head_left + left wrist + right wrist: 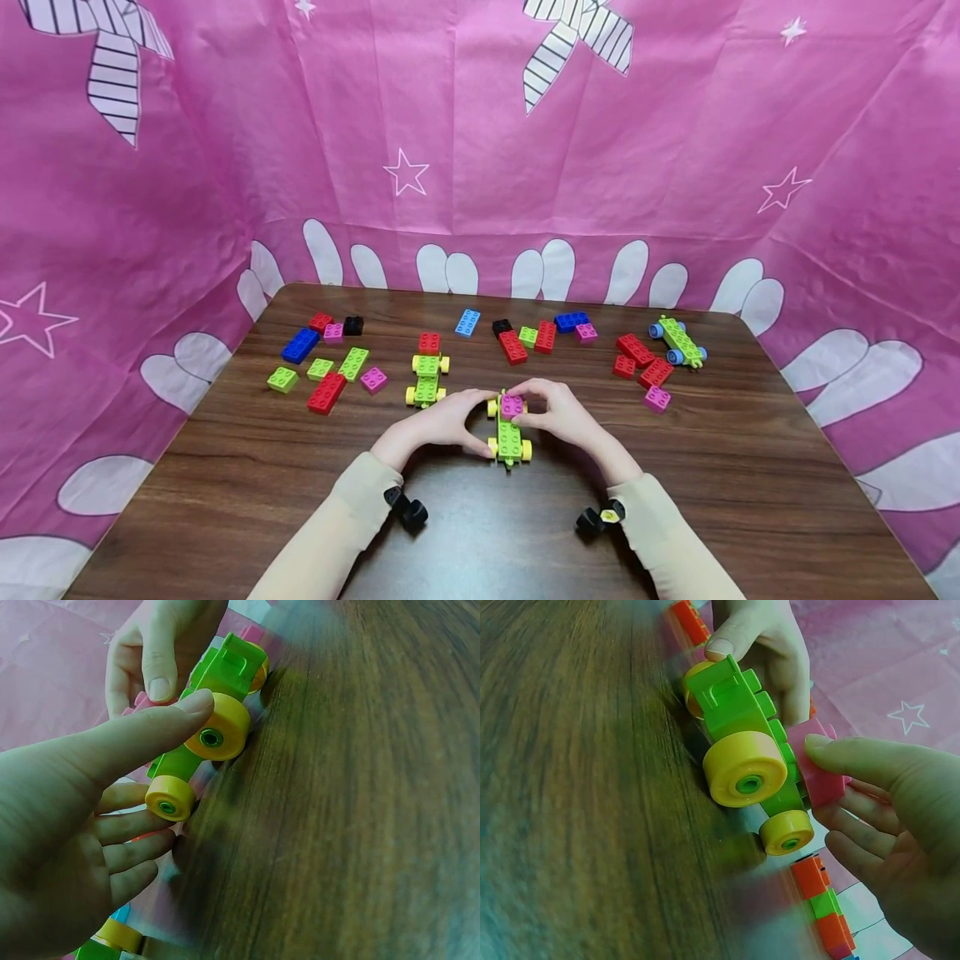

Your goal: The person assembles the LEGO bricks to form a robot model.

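Note:
A green toy car base (509, 440) with yellow wheels stands on the table between both hands. A pink brick (512, 406) sits at its far end, on top of the studs. My right hand (558, 412) pinches this brick between thumb and fingers, seen closely in the right wrist view, where the pink brick (817, 769) meets the studs. With the left hand (450, 419) I hold the car base from its left side. In the left wrist view, the thumb lies against the near yellow wheel (225, 727) and the fingers reach toward the far wheel (170, 799).
Left of the hands stands another green car base (427, 385) bearing a red brick (430, 342). A third one (678, 342), with blue wheels, is at the back right. Loose bricks lie in groups: a blue one (301, 345) left, a red one (513, 347) behind, a pink one (657, 398) right.

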Tool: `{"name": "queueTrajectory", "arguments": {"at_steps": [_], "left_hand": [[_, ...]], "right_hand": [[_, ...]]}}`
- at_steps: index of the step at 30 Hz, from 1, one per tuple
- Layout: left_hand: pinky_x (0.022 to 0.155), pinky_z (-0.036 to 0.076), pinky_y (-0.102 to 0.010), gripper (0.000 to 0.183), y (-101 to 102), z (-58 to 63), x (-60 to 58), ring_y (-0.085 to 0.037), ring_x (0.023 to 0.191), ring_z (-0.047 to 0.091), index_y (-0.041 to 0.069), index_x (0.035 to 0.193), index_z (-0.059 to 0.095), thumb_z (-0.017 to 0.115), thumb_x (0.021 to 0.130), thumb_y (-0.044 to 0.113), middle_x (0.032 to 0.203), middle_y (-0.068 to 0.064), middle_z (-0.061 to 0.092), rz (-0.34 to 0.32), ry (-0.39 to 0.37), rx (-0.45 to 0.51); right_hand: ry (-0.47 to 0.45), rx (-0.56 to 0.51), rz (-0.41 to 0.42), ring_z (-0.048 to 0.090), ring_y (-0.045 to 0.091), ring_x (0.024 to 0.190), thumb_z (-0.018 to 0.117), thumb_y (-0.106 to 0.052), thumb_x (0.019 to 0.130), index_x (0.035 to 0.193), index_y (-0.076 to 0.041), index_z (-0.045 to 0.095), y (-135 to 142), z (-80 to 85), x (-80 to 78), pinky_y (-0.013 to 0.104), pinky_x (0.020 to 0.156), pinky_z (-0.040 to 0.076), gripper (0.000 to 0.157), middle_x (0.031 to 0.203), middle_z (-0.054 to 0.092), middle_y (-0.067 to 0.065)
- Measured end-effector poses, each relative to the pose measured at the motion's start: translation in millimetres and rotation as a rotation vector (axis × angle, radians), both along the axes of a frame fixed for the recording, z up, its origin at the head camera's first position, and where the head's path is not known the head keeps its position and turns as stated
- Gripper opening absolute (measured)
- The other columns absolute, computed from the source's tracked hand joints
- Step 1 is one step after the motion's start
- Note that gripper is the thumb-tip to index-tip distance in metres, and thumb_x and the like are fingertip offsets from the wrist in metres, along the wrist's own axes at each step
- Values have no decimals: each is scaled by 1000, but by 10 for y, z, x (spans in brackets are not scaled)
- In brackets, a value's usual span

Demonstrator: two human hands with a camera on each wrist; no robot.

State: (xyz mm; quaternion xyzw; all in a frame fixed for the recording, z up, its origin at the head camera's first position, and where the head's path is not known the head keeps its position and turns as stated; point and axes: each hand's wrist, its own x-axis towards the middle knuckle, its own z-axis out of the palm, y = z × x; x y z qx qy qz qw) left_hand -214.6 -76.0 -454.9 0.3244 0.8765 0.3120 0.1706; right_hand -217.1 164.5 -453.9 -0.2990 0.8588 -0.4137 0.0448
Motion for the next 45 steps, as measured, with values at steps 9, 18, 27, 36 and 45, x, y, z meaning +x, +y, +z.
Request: {"name": "queueTrajectory", "arguments": {"at_steps": [9,18,27,36,45], "left_hand": [[112,33,-42,91,1,-2,-4,-26,138,38,4,145,39,82,75,41,147,-12,43,3,-3,-3],[112,33,-42,91,-4,14,16,-26,137,39,4,145,40,83,73,40,146,-13,44,7,2,10],[112,33,-42,91,3,3,14,-26,137,39,5,145,40,82,73,42,147,-12,44,13,5,5],[112,33,-43,91,-5,19,28,-27,137,38,6,145,40,83,73,41,147,-12,44,22,-7,3],[112,33,-45,92,3,21,18,-29,138,38,4,145,39,83,73,40,147,-14,43,16,-5,12]], "right_hand": [[25,7,26,63,22,105,75,-22,84,114,-7,68,-3,13,12,43,92,52,34,110,69,6],[70,1,0,63,19,103,72,-24,87,110,-9,71,-23,0,11,40,91,51,27,107,70,3],[40,-1,-24,62,18,99,72,-26,87,108,-10,72,-46,2,14,33,85,51,26,104,70,2],[15,-4,-26,61,17,96,74,-24,85,109,-8,73,-63,18,21,31,83,50,28,101,69,2],[12,6,-39,61,18,97,73,-22,86,108,-8,72,-59,11,35,31,83,50,26,102,69,2]]}}
